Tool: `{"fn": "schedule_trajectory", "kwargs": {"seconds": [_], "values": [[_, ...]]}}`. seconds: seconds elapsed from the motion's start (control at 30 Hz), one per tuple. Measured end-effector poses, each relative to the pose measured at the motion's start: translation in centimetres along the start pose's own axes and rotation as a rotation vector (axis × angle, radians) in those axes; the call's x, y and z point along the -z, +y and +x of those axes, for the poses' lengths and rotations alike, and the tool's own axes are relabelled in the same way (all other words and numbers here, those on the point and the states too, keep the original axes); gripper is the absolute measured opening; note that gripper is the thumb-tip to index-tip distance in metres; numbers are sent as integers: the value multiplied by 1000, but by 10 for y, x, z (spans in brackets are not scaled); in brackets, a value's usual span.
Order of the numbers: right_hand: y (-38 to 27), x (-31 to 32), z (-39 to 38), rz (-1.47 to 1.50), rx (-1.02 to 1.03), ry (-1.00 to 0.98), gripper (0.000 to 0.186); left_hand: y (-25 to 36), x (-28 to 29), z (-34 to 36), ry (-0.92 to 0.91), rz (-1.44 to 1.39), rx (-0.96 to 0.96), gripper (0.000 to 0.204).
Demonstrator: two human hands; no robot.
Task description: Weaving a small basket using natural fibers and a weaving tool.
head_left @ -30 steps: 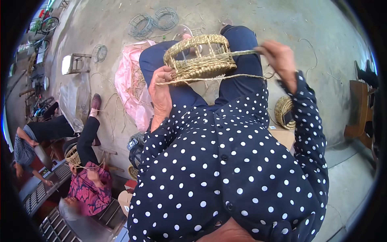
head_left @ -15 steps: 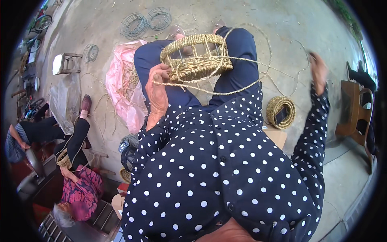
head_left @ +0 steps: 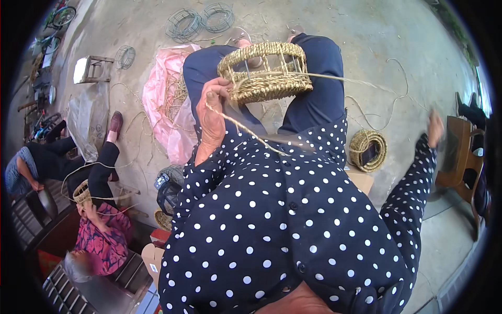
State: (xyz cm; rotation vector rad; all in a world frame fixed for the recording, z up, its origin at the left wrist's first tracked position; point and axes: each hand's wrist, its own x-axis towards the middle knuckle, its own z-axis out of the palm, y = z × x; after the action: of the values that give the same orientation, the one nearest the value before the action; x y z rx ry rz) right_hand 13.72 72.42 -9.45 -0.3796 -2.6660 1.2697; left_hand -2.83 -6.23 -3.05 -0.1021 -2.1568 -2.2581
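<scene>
A partly woven basket [head_left: 272, 88] of twisted straw cord on a wire frame is held up over my knees. My left hand [head_left: 212, 112] is closed on its left end, and a loose cord end trails from beside the thumb toward my shirt. From the basket's right side a pale straw cord [head_left: 361, 81] stretches far out to the right. My right hand [head_left: 435, 128], blurred, is at the cord's far end with the arm extended; its fingers look closed on the cord.
A round straw basket [head_left: 368, 150] holding a dark flat object stands on a cardboard box at my right. Pink sheeting [head_left: 162, 99] with straw lies left. Wire frames [head_left: 183, 26] rest ahead. A wooden chair [head_left: 456, 152] stands far right. Another person [head_left: 102, 235] works with a basket at left.
My right hand has swung farther right and down, drawing the cord out straighter; its big loop near the basket is gone. My left hand still grips the basket.
</scene>
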Motion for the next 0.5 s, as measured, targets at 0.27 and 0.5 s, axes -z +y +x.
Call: {"fn": "schedule_trajectory", "kwargs": {"seconds": [0.27, 0.5], "values": [[-260, -196, 39, -113, 91, -1, 45, 11, 3, -10, 48, -62, -21, 49], [-368, -317, 35, -163, 292, -421, 26, 2, -2, -12, 69, -260, 72, 52]]}}
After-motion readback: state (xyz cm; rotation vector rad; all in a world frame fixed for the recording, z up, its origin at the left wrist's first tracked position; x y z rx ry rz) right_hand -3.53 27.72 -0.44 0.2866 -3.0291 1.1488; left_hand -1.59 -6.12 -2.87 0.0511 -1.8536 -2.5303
